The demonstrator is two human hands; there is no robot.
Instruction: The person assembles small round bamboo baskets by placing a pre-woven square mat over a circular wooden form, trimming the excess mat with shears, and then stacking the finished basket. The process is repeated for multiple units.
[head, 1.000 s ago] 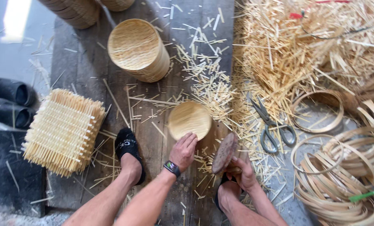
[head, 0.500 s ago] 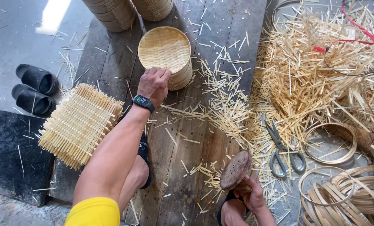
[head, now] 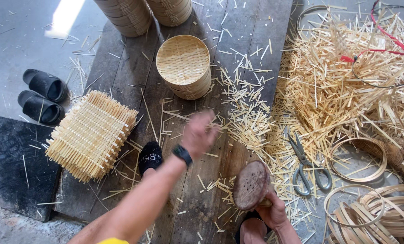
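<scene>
1. The left hand [head: 197, 135] hangs in the air above the wooden boards [head: 120, 72], blurred, fingers loosely curled and holding nothing; a dark watch [head: 182, 155] sits on its wrist.
2. Just beyond that hand stands a stack of round woven baskets [head: 184, 65], rim up, apart from the fingers.
3. The right hand [head: 274, 212] is closed around the handle of a round wooden mallet [head: 251, 185], whose worn face tilts up.
4. Scissors [head: 308, 167] lie just right of the mallet among short bamboo sticks [head: 247, 108].
5. Bamboo hoops [head: 373, 212] pile up further right of the right hand.
6. Left of the left hand rests a square woven mat stack [head: 91, 133], with black slippers [head: 41, 95] beyond it.
</scene>
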